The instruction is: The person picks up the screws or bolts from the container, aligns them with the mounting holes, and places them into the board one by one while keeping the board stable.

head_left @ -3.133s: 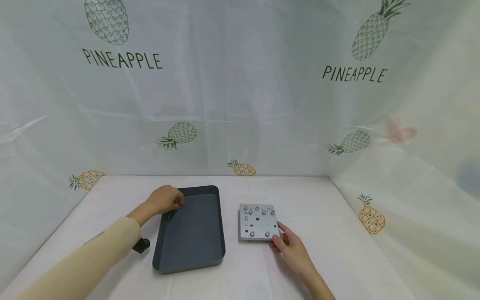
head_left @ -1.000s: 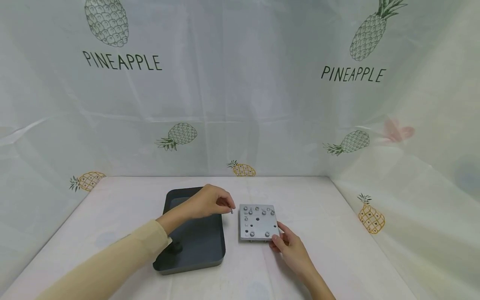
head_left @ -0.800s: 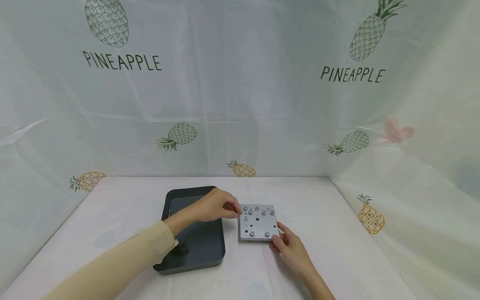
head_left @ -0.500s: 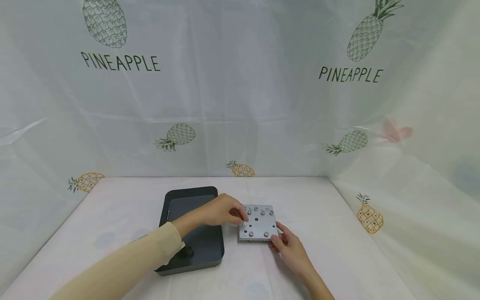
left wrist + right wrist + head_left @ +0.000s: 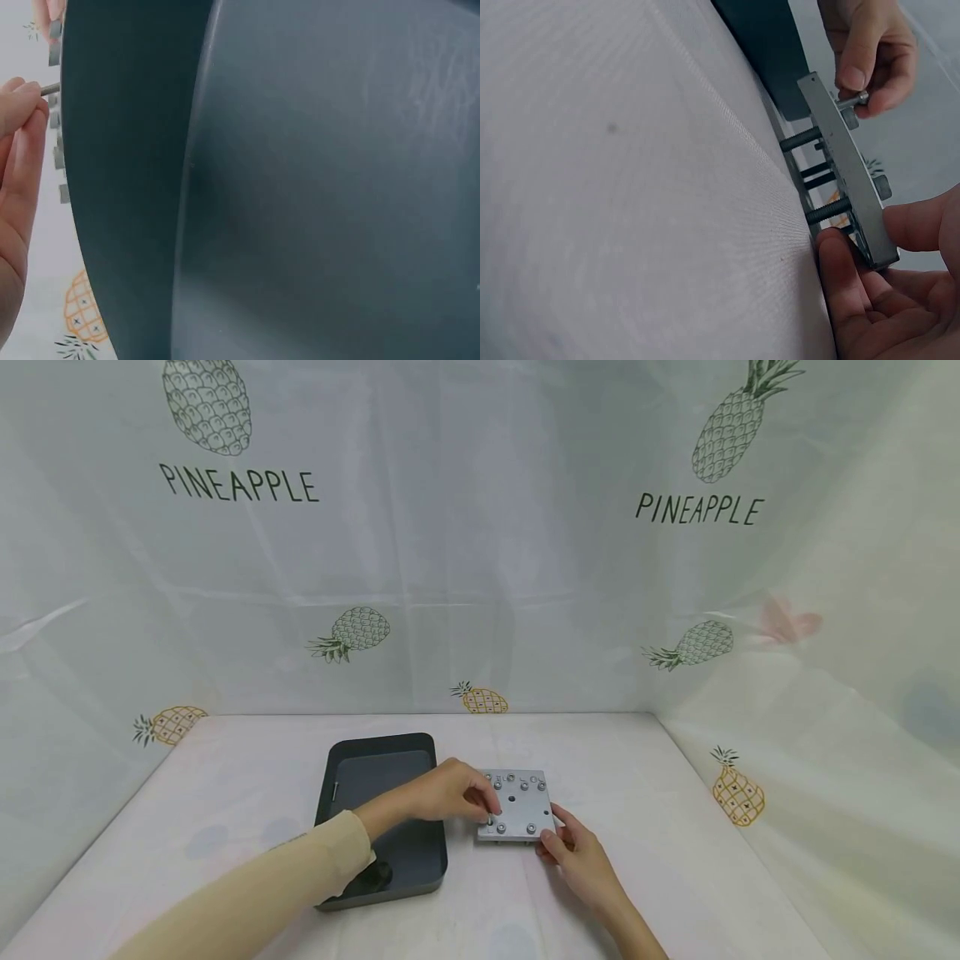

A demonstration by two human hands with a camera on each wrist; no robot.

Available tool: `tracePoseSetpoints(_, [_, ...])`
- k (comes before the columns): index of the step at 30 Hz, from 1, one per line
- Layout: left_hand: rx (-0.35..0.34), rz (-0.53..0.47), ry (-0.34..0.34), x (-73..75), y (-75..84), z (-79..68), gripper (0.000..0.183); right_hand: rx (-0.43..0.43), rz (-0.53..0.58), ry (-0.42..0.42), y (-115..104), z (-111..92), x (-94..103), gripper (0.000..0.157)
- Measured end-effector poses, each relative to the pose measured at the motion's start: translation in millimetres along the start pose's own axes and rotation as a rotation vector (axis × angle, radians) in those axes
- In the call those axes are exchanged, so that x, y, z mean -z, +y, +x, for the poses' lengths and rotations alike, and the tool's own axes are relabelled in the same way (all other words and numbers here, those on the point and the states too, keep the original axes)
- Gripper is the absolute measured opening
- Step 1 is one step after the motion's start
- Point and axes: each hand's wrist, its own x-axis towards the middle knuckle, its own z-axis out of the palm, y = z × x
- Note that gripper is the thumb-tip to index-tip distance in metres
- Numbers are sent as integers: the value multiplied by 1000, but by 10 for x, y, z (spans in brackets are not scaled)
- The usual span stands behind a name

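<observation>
A square silver metal plate with several holes and bolt heads stands raised on the table; threaded bolts protrude beneath it in the right wrist view. My left hand is over the plate's left side, thumb and fingertips pinching a small metal screw close against the top face. The same screw shows as a thin grey shank in the left wrist view. My right hand grips the plate's near right corner, thumb on the top edge and fingers underneath.
A dark grey tray lies left of the plate, partly under my left forearm. One small thin metal piece is at its left side. A pineapple-print sheet hangs behind and at the sides of the white-covered table.
My left hand has moved from the tray's left side rightward to the plate with the screw, then nearer along the plate's left side. The right hand keeps its grip on the corner.
</observation>
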Motion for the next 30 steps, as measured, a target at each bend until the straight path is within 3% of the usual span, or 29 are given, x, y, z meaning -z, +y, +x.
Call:
tracePoseSetpoints(11, [67, 11, 1, -62, -15, -12, 17, 1, -5, -3, 10, 7, -14, 58])
tracePoseSetpoints(20, [62, 26, -2, -36, -29, -25, 19, 0, -6, -1, 11, 10, -31, 58])
tracePoseSetpoints(25, [28, 62, 18, 146, -71, -127, 18, 4, -7, -4, 7, 4, -32, 58])
tracePoseSetpoints(30, [14, 142, 64, 506, -57, -360, 15, 13, -18, 5, 10, 6, -3, 58])
